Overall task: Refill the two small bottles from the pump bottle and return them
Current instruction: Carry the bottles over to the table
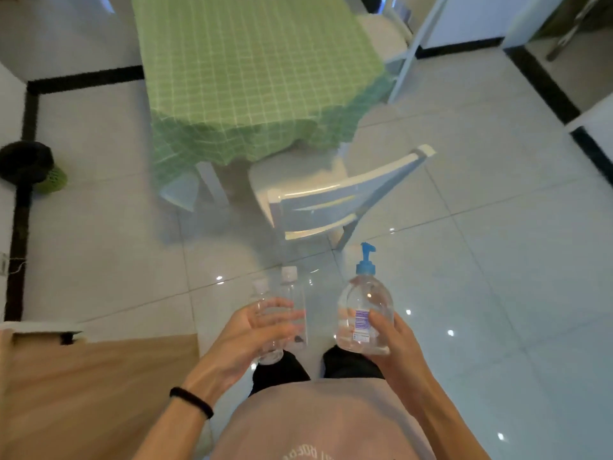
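**A:** Carrying all of it at once, then? Where are the bottles?

**B:** The two small bottles [292, 295] are side by side in the left hand [245, 330], fingers curled round both, pale caps on and pointing away from the body. The pump bottle [365, 313] stands upright in the right hand [388, 336], gripped low on its body, with its blue pump [366, 258] on top. Both hands are at waist height, near each other but not touching.

**A:** Any refilling done?

**B:** I'd judge not. The small ones look clear, though I can't tell if they hold any liquid, and no cap is off. The person is standing on the tiled floor [497, 227], so this reads as the fetching stage.

**A:** And what's left?

**B:** Nearly everything: set them down, uncap, pump into each, recap, take them back. The table [252, 78] with the green checked cloth is ahead, a white chair [331, 200] before it, which seems the likely work spot. A wooden surface [99, 393] lies at lower left.
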The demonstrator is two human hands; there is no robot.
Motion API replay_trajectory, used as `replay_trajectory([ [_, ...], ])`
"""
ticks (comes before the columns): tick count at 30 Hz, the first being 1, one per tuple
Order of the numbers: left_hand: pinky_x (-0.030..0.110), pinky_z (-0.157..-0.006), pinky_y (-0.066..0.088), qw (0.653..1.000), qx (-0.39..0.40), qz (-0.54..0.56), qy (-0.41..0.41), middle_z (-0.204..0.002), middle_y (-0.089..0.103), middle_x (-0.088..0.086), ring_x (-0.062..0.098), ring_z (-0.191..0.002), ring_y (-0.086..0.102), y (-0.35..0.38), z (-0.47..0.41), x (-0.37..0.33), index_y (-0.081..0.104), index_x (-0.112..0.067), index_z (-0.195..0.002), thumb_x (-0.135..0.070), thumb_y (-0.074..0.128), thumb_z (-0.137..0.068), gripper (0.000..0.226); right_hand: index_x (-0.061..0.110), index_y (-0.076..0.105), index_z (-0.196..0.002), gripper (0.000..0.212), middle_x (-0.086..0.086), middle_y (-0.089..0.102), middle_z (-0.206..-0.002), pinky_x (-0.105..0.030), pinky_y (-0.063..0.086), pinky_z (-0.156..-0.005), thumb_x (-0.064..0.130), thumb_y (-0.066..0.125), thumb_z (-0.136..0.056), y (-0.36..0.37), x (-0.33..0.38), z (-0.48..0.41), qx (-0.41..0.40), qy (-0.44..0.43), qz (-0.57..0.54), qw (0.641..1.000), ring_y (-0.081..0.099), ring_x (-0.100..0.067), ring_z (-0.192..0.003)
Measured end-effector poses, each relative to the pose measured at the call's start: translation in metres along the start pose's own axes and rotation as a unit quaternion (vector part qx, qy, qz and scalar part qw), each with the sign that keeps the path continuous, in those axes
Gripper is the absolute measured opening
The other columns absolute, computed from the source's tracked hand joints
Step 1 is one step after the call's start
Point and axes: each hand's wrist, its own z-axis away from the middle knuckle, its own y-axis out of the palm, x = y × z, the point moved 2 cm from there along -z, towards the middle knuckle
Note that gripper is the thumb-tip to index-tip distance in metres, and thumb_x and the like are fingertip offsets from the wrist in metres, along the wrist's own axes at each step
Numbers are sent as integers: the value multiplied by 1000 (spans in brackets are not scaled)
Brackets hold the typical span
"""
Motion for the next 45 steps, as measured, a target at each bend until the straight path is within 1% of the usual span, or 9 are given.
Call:
replay_trajectory([
  [8, 43, -99, 61, 994, 59, -88, -24, -124, 80, 8, 28, -116, 77, 128, -62, -17, 66, -13, -129, -29, 96, -65, 73, 24, 72, -124, 65, -13, 80, -111, -34, 63, -78, 61, 78, -71, -120, 11, 5, -77, -7, -62, 995, 78, -30, -101],
  [15, 28, -82, 65, 987, 104, -113, -41, -122, 80, 11, 28, -111, 79, 252, -108, -20, 69, -9, -128, -22, 98, -69, 66, 34, 67, -130, 67, -5, 80, -115, -43, 59, -92, 65, 76, -72, -227, 31, 11, -140, -18, -108, 984, 77, -25, -107],
  [19, 30, -87, 66, 977, 127, -162, -44, -120, 81, 7, 26, -113, 78, 301, -130, -33, 71, -14, -126, -23, 100, -65, 68, 28, 63, -133, 61, -5, 81, -111, -34, 61, -79, 57, 78, -82, -270, 36, 12, -176, -4, -144, 974, 78, -23, -102],
  [26, 28, -83, 66, 976, 123, -175, -40, -122, 80, 11, 27, -111, 79, 330, -172, -62, 73, -9, -124, -26, 100, -60, 71, 26, 60, -138, 69, -10, 79, -117, -40, 60, -86, 48, 78, -75, -302, 60, -14, -199, -1, -190, 961, 76, -28, -107],
  [31, 26, -80, 65, 976, 128, -170, -43, -121, 81, 9, 25, -112, 78, 344, -212, -84, 81, -18, -115, -44, 107, -42, 82, 26, 55, -143, 47, -9, 74, -124, -40, 63, -86, 30, 66, -97, -313, 91, -58, -202, 15, -170, 964, 73, -28, -112],
  [36, 28, -85, 65, 977, 137, -161, -34, -121, 81, 7, 23, -113, 78, 369, -270, -121, 82, -24, -113, -52, 107, -36, 85, 26, 57, -142, 69, -9, 73, -126, -55, 55, -106, 45, 72, -77, -327, 138, -112, -200, 4, -141, 970, 70, -30, -118],
  [40, 29, -85, 65, 979, 138, -146, -40, -121, 81, 10, 26, -112, 78, 388, -312, -160, 75, -13, -123, -34, 100, -51, 79, 30, 58, -141, 79, -5, 76, -124, -50, 60, -98, 54, 83, -69, -340, 183, -156, -198, 6, -146, 969, 73, -26, -114],
  [43, 32, -89, 64, 977, 146, -152, -36, -121, 81, 10, 26, -111, 79, 403, -345, -191, 73, -10, -125, -22, 102, -61, 71, 32, 60, -139, 80, -1, 79, -117, -37, 65, -81, 57, 85, -67, -349, 217, -187, -195, -1, -147, 970, 77, -22, -107],
  [45, 36, -96, 61, 976, 146, -158, -34, -121, 81, 7, 24, -113, 78, 412, -364, -212, 73, -12, -125, -23, 97, -65, 66, 31, 60, -139, 83, -1, 79, -118, -39, 65, -83, 61, 87, -66, -356, 237, -207, -195, -6, -143, 970, 77, -22, -108],
])
